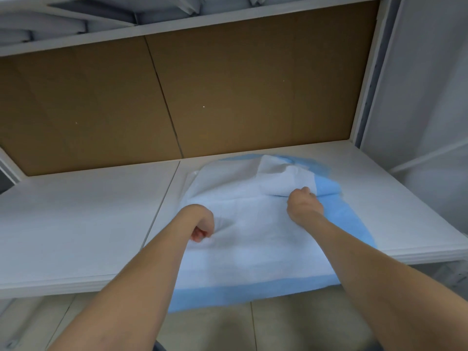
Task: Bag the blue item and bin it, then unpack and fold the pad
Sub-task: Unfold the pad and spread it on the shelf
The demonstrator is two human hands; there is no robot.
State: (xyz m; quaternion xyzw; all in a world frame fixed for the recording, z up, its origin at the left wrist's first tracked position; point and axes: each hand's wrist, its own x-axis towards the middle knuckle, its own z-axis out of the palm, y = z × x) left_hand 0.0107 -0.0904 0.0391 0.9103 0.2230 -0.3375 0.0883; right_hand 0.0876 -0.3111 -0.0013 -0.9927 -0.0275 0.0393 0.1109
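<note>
A large pad (253,247), white on top with a blue border and blue backing, lies spread on the right half of the white shelf (76,224). Its near edge hangs over the shelf's front. My left hand (202,224) pinches the white surface at the pad's left side, fingers curled. My right hand (304,206) grips a raised fold of the pad near its right edge, where part of the white layer is lifted and turned over toward the back, showing blue beneath. No bag or bin is in view.
Brown cardboard panels (177,97) form the back wall behind the shelf. A white upper shelf (177,24) runs overhead with grey folded items on it. A white upright frame (367,97) stands at the right. Tiled floor (253,325) shows below.
</note>
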